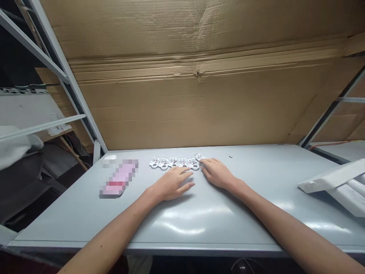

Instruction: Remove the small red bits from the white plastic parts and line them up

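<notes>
On the grey table [199,213], a row of small white plastic parts [173,163] lies near the far edge. The left hand [172,184] rests flat beside it, fingers spread, holding nothing. The right hand [218,173] lies open, fingertips touching the row's right end. The parts look light, thin and stiff, best pinched by their edges.

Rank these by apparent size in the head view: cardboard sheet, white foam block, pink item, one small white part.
1. cardboard sheet, by far largest
2. white foam block, though nearer the camera and cut off by the frame
3. pink item
4. small white part
</notes>
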Demonstrator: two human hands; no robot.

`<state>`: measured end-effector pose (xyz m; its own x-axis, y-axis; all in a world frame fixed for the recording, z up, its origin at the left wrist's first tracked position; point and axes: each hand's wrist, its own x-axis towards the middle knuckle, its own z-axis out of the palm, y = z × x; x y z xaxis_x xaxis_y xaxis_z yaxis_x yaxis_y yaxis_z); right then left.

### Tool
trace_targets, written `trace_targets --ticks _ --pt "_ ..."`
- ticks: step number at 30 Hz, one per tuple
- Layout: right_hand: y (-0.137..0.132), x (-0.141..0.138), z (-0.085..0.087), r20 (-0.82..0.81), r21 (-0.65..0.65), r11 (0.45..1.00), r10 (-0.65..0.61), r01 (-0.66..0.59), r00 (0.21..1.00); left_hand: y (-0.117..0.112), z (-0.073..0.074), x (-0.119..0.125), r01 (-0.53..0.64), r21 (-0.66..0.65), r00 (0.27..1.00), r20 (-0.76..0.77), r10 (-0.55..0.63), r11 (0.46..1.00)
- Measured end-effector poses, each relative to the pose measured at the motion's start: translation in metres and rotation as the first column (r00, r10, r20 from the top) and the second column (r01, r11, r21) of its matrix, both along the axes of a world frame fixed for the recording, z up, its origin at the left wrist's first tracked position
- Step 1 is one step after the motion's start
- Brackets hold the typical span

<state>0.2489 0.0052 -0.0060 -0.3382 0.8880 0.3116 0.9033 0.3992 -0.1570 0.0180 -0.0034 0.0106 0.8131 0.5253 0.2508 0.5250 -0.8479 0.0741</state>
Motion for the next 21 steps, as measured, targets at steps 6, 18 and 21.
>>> trace_targets --ticks 6,18,21 --pt "-0.005 -0.006 0.005 0.019 0.042 0.999 -0.025 0.024 1.0 0.002 -0.001 0.0 0.1 -0.051 0.995 0.032 -0.099 0.994" --pt "0.01 0.012 -0.009 -0.011 0.077 0.994 0.077 -0.076 0.997 0.003 -0.004 0.0 0.075 -0.056 0.997 0.004 -0.075 0.996" --pt "0.01 0.014 -0.006 -0.027 0.029 0.998 0.056 -0.056 0.998 0.002 -0.003 -0.001 0.072 -0.057 0.997 -0.008 -0.072 0.996"
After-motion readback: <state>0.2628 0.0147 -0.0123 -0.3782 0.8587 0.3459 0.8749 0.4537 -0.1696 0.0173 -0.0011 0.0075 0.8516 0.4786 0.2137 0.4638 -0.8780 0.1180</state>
